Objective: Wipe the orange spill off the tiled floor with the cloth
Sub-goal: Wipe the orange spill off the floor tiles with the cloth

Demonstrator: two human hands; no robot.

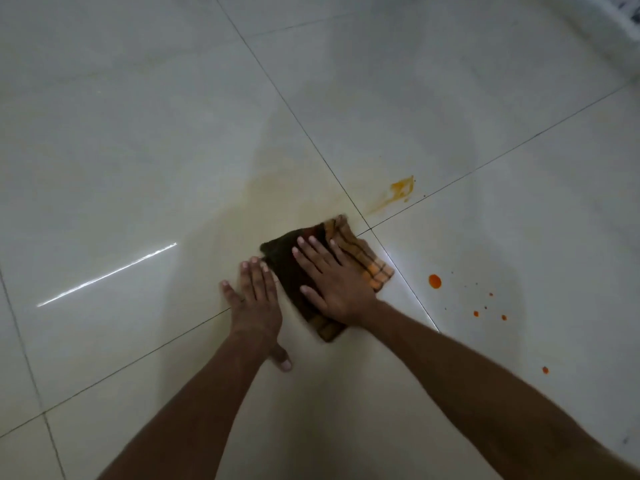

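Cloth [304, 271], checked and unlabelled, lies flat on the tiled floor [138, 150] under the right hand [334, 282], fingers spread, pressing it. Left hand [254, 299] rests splayed on bare tile beside it. Orange spill [398, 192] and droplets [435, 281] lie nearby

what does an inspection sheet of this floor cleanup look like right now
surface: glossy tiled floor, faint yellowish smear film left of the cloth
job's things: folded checked cloth flat on floor; orange smear beyond it; orange drops to its right, unwiped
clutter: nothing seen
grippers: right hand flat on cloth; left hand flat on tile, fingertips at cloth edge
cables: nothing seen
surroundings: blurred pale object top right, unidentifiable
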